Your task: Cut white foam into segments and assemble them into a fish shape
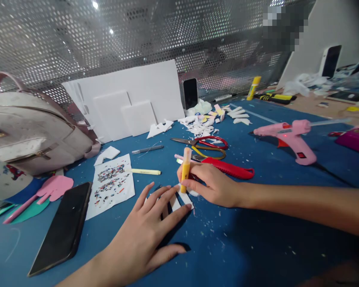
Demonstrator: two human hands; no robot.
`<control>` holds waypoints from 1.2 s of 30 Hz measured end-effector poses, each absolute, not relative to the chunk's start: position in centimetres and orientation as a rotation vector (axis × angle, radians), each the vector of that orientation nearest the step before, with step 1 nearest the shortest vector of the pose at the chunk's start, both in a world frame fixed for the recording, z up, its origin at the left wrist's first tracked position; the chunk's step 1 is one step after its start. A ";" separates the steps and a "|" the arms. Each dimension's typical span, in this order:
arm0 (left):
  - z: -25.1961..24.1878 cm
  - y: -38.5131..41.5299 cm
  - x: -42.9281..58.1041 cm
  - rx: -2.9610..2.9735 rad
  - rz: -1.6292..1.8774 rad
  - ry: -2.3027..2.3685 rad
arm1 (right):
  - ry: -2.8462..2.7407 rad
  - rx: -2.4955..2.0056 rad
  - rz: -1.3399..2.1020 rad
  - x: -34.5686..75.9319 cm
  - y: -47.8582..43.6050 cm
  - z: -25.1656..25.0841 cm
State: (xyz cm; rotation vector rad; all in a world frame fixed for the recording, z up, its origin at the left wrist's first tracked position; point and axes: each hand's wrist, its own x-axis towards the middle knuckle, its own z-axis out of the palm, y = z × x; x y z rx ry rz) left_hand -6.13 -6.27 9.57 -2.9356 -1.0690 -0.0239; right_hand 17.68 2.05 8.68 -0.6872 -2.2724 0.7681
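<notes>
My right hand (211,184) is closed around a thick yellow marker (185,169), held almost upright. Its lower end meets a small white strip (186,199) on the blue table. My left hand (151,225) lies with fingers spread over the white pieces, a fingertip touching the strip's edge. Another white strip (175,203) shows between its fingers. Just beyond my right hand are a red-handled cutter (231,167) and scissors (209,145) with red and yellow handles. A pale yellow pen (146,172) rests on a speckled white sheet (124,191).
At left are a phone (61,225), a pink cutout (55,188) and a white backpack (32,127). White boards (164,83) lean on the mesh behind, near a heap of scraps (200,126). A pink glue gun (299,139) stands right, its cord trailing; a yellow glue stick (253,88) stands behind.
</notes>
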 end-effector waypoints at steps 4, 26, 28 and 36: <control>9.4 -6.3 -6.0 -2.940 -0.047 -1.084 | -2.282 -0.677 0.733 17.5 2.0 8.7; 9.3 -6.9 -7.2 -2.798 -0.297 -1.044 | -2.226 -0.683 0.822 17.6 2.0 8.7; 9.2 -6.8 -7.1 -2.807 -0.290 -1.041 | -2.223 -0.690 0.829 17.6 2.0 8.7; 9.1 -6.9 -6.8 -2.839 -0.437 -1.103 | -2.218 -0.703 0.843 17.5 2.0 8.7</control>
